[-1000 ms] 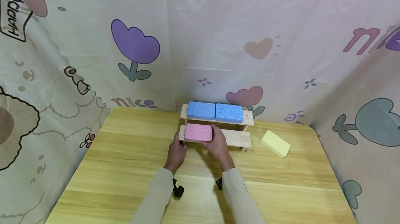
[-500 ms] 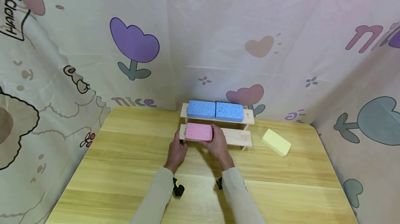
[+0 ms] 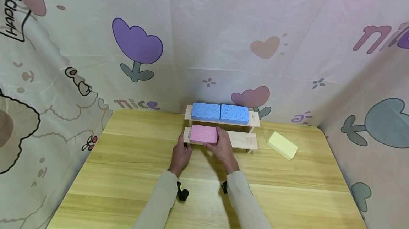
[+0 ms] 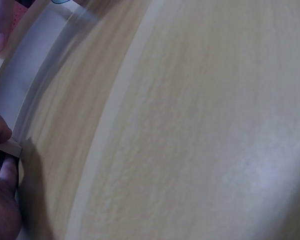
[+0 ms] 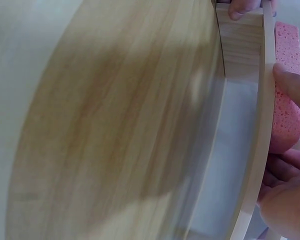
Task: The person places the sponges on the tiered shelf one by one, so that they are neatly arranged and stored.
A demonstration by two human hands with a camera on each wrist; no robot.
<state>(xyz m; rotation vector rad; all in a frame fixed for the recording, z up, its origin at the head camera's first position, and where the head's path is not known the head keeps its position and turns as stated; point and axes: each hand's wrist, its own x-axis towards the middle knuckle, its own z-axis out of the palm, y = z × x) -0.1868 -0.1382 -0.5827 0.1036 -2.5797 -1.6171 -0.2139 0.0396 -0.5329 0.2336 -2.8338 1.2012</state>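
Note:
A pink sponge point(image 3: 203, 134) lies on the left part of the lower step of a small wooden two-tier rack point(image 3: 236, 139). My right hand point(image 3: 222, 148) grips this sponge from its right end. The right wrist view shows the thumb point(image 5: 290, 85) on the sponge's front side, with the other fingers at its end. My left hand point(image 3: 180, 156) holds the left end of the lower step, its fingers about the side leg in the left wrist view. Two blue sponges point(image 3: 206, 112) sit side by side on the upper step.
A yellow sponge point(image 3: 282, 145) lies at an angle on the wooden table point(image 3: 127, 172), right of the rack. Behind the table hangs a printed cloth point(image 3: 211, 44), which also covers both sides. The rack stands near the table's back edge.
The pink sponge has shifted very slightly right and back on the lower step, with my right hand on it. My left hand stays at the rack's end.

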